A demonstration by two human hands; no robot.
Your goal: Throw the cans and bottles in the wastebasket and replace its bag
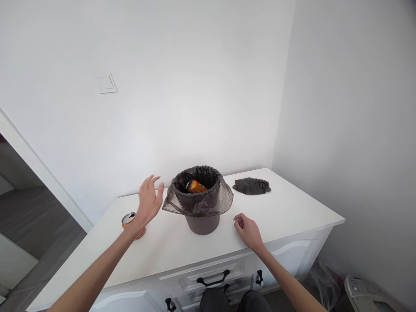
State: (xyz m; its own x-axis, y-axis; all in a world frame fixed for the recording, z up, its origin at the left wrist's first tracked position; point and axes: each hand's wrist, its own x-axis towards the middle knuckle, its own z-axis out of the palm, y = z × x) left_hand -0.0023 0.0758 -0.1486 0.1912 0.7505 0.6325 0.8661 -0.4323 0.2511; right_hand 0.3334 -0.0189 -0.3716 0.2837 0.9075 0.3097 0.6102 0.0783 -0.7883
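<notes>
An opened orange-and-red drink can (127, 220) stands upright at the left of the white cabinet top (292, 208), partly hidden by the left wrist. The left hand (150, 201) is raised with nothing in its loosely spread fingers, near the bin (203, 225). A dark translucent liner (208, 207) drapes over the bin's rim; an orange can (196, 186) lies tilted inside. The right hand (248, 231) has curled fingers; whether they meet the thumb, I cannot tell. Farther right lies a crumpled black plastic bag (251, 186).
</notes>
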